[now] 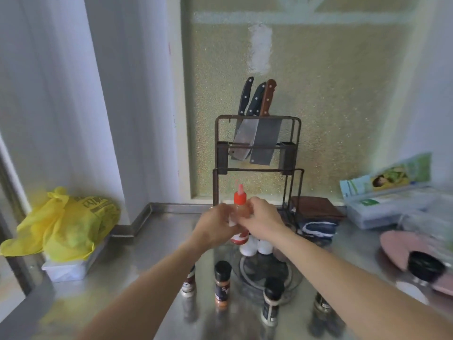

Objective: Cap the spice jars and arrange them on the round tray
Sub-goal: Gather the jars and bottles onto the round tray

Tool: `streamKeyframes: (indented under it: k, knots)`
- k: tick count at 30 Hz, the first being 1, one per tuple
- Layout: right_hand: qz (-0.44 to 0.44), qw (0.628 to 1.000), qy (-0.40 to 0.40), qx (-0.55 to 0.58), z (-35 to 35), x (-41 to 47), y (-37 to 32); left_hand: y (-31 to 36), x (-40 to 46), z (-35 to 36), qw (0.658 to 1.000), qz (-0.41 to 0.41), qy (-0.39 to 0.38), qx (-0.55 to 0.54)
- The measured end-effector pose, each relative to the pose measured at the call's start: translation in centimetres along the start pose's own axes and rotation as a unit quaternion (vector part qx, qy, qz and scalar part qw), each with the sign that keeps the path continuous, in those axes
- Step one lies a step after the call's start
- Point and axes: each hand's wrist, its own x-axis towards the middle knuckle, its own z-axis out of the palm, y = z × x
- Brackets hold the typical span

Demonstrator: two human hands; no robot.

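My left hand [215,224] and my right hand [263,220] both grip a clear squeeze bottle [239,212] with a red nozzle cap, held up above the round tray [267,278]. Two white-bottomed jars [256,246] stand at the tray's far edge, beside a red-based one partly hidden behind my hands. In front stand several small spice jars with black caps: one under my left forearm [188,282], an orange one [222,283], one on the tray's near rim [270,299] and one under my right forearm [321,305].
A metal rack [257,168] with three knives stands at the wall behind the tray. Folded cloths [316,217] lie right of it. A yellow bag [71,224] sits on a white tub at left. A pink plate [404,246], a black-lidded jar [425,266] and boxes [387,200] fill the right.
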Motion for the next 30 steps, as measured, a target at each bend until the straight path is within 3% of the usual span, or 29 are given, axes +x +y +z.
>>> streamKeyframes:
  k: [2, 6, 17, 20, 24, 28, 30]
  knots:
    - [0.023, 1.0, -0.011, -0.005, 0.4, -0.4, 1.5, 0.3, 0.0, 1.5, 0.998, 0.023, -0.016, 0.049]
    - [0.066, 0.997, -0.033, -0.013, 2.8, 0.2, 3.7, -0.3, 0.0, 3.0, 0.996, -0.031, -0.038, 0.072]
    - [0.071, 0.995, -0.058, -0.026, 4.7, -0.1, 5.8, -0.2, -0.5, 3.9, 0.986, -0.08, -0.073, 0.127]
    - [0.055, 0.997, -0.043, -0.029, 2.5, -1.0, 6.2, 1.2, -1.3, 3.8, 0.993, -0.081, -0.001, 0.088]
    - [0.027, 0.996, 0.002, -0.09, -2.9, -3.4, 7.0, 5.0, -3.0, 4.4, 0.99, 0.018, 0.127, 0.056]
    - [0.002, 0.992, 0.082, -0.095, -9.5, -7.2, 9.7, 10.7, -4.0, 5.5, 0.978, 0.07, 0.19, 0.046]
    - [0.011, 0.986, 0.124, -0.109, -12.7, -8.9, 11.9, 13.0, -4.2, 6.6, 0.977, 0.103, 0.18, 0.047]
